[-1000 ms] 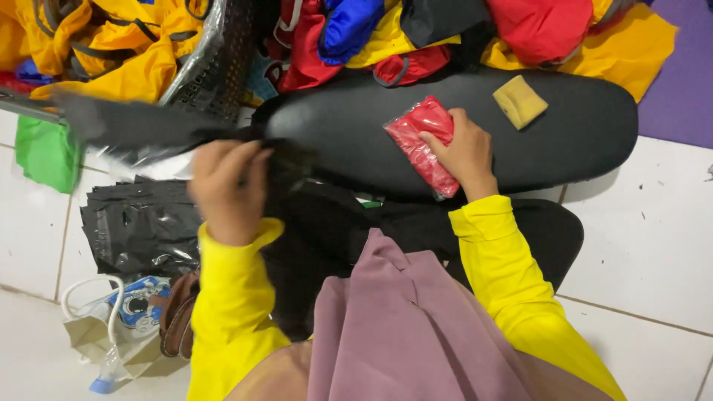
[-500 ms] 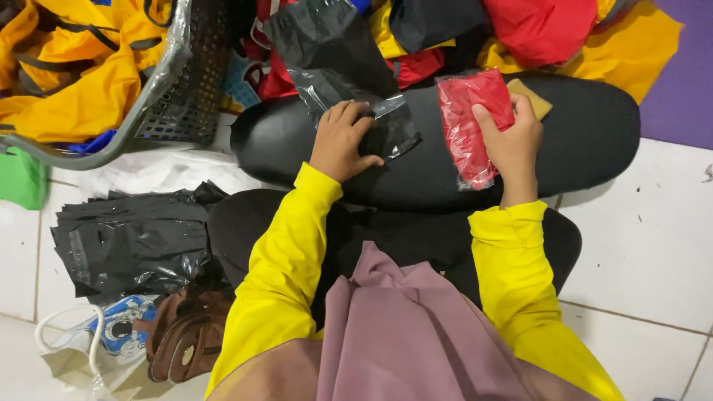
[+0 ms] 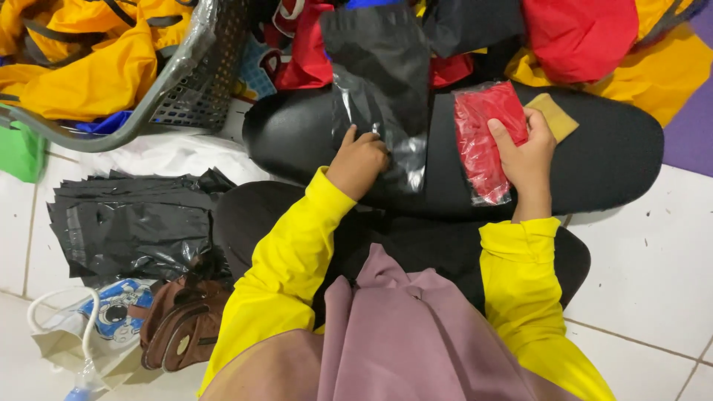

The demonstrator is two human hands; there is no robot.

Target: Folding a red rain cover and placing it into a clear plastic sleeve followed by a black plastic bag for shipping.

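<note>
Seated on a white tiled floor (image 3: pixel 653 282), legs in black stretched crosswise ahead. Beyond them, a heap of yellow, red and black garments (image 3: pixel 594 37). Upper left, a dark mesh basket (image 3: pixel 189 78) tipped on its side, yellow cloth spilling beside it. Left of the knee, a flat stack of black plastic mailer bags (image 3: pixel 126 226) lying on the floor, edges fanned and a little crumpled. Near it, a brown pouch (image 3: pixel 178 327) and a white paper bag with cord handles and a blue-and-white picture (image 3: pixel 104 319).

Across the lap, one black mailer bag (image 3: pixel 382 82), standing up lengthwise, glossy lower end pinched closed under the left hand (image 3: pixel 359 160), fingers curled down on it. Just right of it, a red garment in a clear wrapper (image 3: pixel 486 141), long and narrow, lying along the leg, gripped at its right edge by the right hand (image 3: pixel 529 152), thumb on top. A tan square patch (image 3: pixel 555 115) touching that hand's knuckles.

Both yellow sleeves bent at the elbow, forearms angled inward. Bare tile open at right, purple mat (image 3: pixel 691 126) at the far edge.
</note>
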